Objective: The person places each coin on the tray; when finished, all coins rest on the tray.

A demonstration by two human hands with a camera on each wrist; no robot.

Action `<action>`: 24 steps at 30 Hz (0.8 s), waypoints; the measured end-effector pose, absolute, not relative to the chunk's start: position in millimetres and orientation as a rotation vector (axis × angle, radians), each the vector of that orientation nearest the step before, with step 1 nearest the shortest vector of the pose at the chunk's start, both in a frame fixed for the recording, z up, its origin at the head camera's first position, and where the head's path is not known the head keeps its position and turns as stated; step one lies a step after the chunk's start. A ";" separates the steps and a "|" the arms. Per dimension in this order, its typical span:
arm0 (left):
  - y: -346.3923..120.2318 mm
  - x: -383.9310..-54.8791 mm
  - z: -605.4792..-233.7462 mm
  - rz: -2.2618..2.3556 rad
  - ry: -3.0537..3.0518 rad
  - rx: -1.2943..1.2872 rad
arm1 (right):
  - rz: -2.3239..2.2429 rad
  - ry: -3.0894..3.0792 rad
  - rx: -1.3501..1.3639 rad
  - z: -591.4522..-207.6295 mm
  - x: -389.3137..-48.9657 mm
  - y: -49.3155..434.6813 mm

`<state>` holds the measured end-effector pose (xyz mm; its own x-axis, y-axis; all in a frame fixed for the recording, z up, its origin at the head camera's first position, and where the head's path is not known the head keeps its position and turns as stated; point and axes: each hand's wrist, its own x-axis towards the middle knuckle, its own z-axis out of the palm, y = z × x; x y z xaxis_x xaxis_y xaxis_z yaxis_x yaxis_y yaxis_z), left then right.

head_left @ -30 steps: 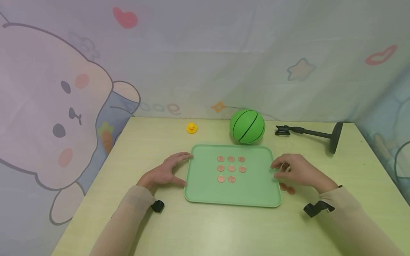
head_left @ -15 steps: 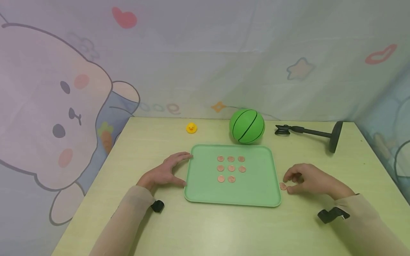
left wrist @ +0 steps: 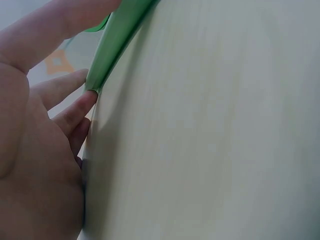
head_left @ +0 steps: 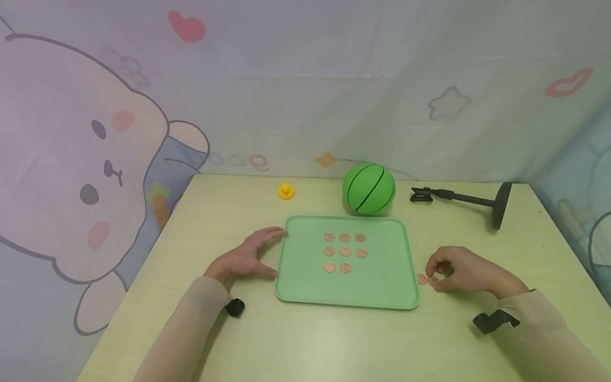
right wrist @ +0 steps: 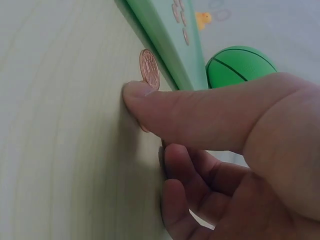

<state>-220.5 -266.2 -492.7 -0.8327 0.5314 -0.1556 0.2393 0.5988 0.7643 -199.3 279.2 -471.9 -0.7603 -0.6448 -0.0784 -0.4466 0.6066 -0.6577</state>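
Observation:
A light green tray [head_left: 382,286] bears several copper coins [head_left: 345,251] laid in rows. My left hand [head_left: 243,257] touches its left edge with thumb and fingers spread; in the left wrist view, fingertips meet the green rim [left wrist: 112,50]. To the right of the tray, my right hand [head_left: 460,268] is low on the table, thumb and index finger pinching a copper coin [head_left: 433,281]. Right beside that, another copper coin [head_left: 422,278] lies against the tray's edge. In the right wrist view the thumb [right wrist: 165,110] mostly hides the pinched coin, and the other coin [right wrist: 149,69] shows beyond it.
Behind the tray sits a green ball [head_left: 369,189] with black lines. A yellow toy duck [head_left: 286,191] stands at the back left. At the back right lies a black stand [head_left: 470,199] with a round base. A printed cloth [head_left: 305,90] hangs behind the table.
My right hand has moved from the tray's right edge rightward and toward me, down to the loose coins. Its thumb and index finger have closed on one coin. The left hand stays put.

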 end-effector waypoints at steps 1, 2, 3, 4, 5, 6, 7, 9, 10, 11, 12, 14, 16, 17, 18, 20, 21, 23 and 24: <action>-266.1 -220.1 -492.6 1.099 2.459 0.616 | -0.908 2.523 -0.890 -471.5 -199.3 278.4; -266.1 -220.0 -492.3 1.093 2.463 0.617 | -0.902 2.522 -0.890 -471.3 -199.3 277.5; -266.0 -219.8 -492.0 1.093 2.462 0.617 | -0.889 2.528 -0.889 -471.2 -199.3 276.5; -266.0 -219.7 -491.7 1.088 2.464 0.620 | -0.878 2.532 -0.886 -471.1 -199.6 275.5; -266.0 -219.7 -491.5 1.084 2.467 0.624 | -0.869 2.535 -0.882 -471.1 -199.9 274.5; -265.9 -219.7 -491.3 1.079 2.470 0.627 | -0.855 2.542 -0.877 -471.2 -200.4 273.5; -266.0 -219.8 -491.3 1.075 2.472 0.632 | -0.840 2.549 -0.871 -471.2 -200.8 272.6; -265.9 -219.9 -491.4 1.074 2.472 0.641 | -0.813 2.563 -0.866 -471.1 -201.6 271.3; -266.1 -220.2 -491.1 1.071 2.474 0.645 | -0.805 2.567 -0.865 -471.1 -202.1 270.4; -266.2 -220.4 -490.8 1.069 2.476 0.647 | -0.796 2.574 -0.865 -471.2 -202.6 269.8; -266.3 -220.6 -490.6 1.068 2.477 0.648 | -0.787 2.579 -0.862 -471.2 -202.9 269.3; -266.5 -220.9 -490.3 1.069 2.476 0.648 | -0.781 2.583 -0.858 -471.1 -203.0 268.6; -266.7 -221.0 -490.2 1.070 2.476 0.646 | -0.783 2.587 -0.848 -471.6 -202.7 268.5; -266.8 -220.9 -490.3 1.073 2.475 0.643 | -0.787 2.587 -0.844 -471.7 -202.4 268.6; -266.9 -220.9 -490.4 1.076 2.472 0.641 | -0.792 2.585 -0.842 -471.6 -202.0 268.9; -267.0 -220.9 -491.1 1.079 2.470 0.640 | -0.809 2.577 -0.849 -471.6 -201.3 269.5; -267.1 -220.9 -491.5 1.081 2.468 0.640 | -0.820 2.570 -0.852 -471.5 -200.7 269.9; -267.1 -221.1 -492.4 1.082 2.468 0.644 | -0.837 2.558 -0.871 -470.6 -199.9 270.6; -267.2 -221.3 -492.9 1.081 2.468 0.646 | -0.843 2.552 -0.884 -470.2 -199.7 270.7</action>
<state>-221.3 -267.2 -492.9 -0.8272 0.5424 -0.1467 0.2599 0.6008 0.7560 -199.7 270.7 -470.2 -0.7611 -0.6415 -0.0958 -0.4582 0.6363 -0.6207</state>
